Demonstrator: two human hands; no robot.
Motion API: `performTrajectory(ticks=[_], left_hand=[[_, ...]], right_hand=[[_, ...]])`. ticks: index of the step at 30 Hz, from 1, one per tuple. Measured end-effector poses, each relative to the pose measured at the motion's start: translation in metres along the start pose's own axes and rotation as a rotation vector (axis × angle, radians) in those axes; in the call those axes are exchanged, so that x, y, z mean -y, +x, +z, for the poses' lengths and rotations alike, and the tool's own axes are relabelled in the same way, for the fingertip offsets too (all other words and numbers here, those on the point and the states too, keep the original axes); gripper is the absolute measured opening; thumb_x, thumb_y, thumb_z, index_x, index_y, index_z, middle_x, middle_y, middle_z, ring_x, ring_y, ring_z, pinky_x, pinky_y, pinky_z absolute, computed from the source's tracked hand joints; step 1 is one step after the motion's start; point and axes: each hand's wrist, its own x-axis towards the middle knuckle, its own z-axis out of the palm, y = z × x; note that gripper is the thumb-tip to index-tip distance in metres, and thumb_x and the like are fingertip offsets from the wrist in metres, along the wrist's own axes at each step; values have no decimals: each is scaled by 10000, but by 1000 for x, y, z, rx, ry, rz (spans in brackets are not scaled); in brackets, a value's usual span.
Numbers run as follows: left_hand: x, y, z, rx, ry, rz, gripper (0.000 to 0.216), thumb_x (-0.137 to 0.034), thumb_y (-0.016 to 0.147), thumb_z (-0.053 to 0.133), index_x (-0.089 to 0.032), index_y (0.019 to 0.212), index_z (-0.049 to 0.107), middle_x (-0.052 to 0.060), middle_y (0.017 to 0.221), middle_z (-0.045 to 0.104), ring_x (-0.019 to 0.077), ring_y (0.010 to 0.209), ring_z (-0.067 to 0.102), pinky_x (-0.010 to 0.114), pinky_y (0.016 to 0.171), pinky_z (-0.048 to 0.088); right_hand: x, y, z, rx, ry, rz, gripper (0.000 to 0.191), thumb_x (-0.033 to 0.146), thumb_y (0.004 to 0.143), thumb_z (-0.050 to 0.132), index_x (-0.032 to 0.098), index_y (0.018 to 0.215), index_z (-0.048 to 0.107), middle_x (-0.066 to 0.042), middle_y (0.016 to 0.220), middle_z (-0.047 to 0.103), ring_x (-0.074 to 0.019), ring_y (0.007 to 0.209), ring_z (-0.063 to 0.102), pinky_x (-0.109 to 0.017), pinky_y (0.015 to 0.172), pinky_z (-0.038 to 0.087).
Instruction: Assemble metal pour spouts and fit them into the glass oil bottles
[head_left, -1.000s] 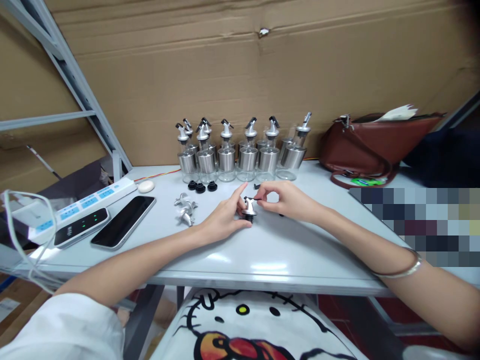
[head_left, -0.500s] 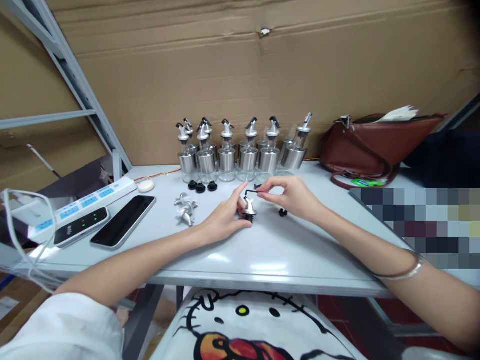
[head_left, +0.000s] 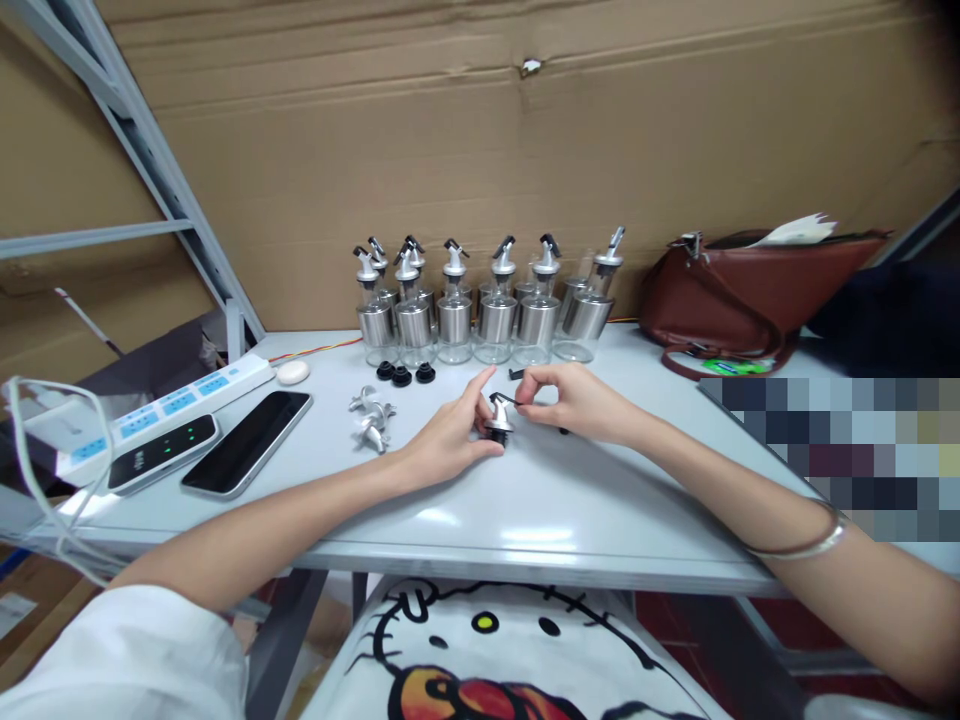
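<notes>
My left hand (head_left: 448, 435) is closed around a silver pour spout (head_left: 499, 413) with a black ribbed stopper (head_left: 499, 436) at its base, held upright just above the table or resting on it; which, I cannot tell. Between the thumb and fingertips of my right hand (head_left: 574, 402) is a small black flip cap (head_left: 507, 400), touching the top of the spout. Several loose silver spouts (head_left: 372, 433) lie left of my left hand. Behind them are three black stoppers (head_left: 401, 376). Another small black piece (head_left: 517, 374) sits beyond my right hand, and one more is partly hidden beneath it.
Several glass and steel oil bottles (head_left: 454, 320) line the back of the table (head_left: 465, 520). At left are a phone (head_left: 247, 445), a black device (head_left: 161, 455), a power strip (head_left: 180, 402) and a white round case (head_left: 293, 373). A brown bag (head_left: 720, 300) stands at back right.
My right hand has lowered slightly, bringing the black flip cap down onto the spout's top. My left hand stays in place with the spout.
</notes>
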Motion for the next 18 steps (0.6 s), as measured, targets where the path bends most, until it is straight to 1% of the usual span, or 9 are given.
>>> performTrajectory(ticks=[5,11,13,17,18], left_hand=[[1,0,-1,8,3,7,909,-122,711,679,-245,1442,154,-26,847,494,126,770,516,302,805,430],[0,1,-1,10,-14,-3,922,-118,702,679,-257,1444,150,-30,842,485,119,747,506,286,771,433],[-1,1,-1,12,-10,-7,920,-113,701,678,-252,1443,152,-30,842,485,119,750,503,287,775,432],[-2,1,-1,10,6,-2,920,-112,702,678,-241,1445,152,-25,849,494,126,777,503,298,800,426],[-2,1,-1,10,-2,-3,922,-113,701,678,-236,1446,150,-24,850,495,126,776,503,301,801,428]], right_hand=[[0,0,0,17,4,28,88,260,688,580,179,655,585,-18,684,664,-163,654,604,-279,665,457],[0,1,2,-68,28,20,148,312,720,584,186,643,584,-22,699,687,-167,671,614,-285,675,456],[0,1,2,-79,21,20,152,311,723,585,183,641,589,-25,703,691,-170,674,617,-288,678,453],[0,1,1,-162,-6,45,141,305,720,597,178,659,601,-33,719,699,-181,685,625,-292,672,444],[0,1,1,-164,-8,44,139,304,718,600,178,659,602,-32,718,699,-181,683,626,-292,671,444]])
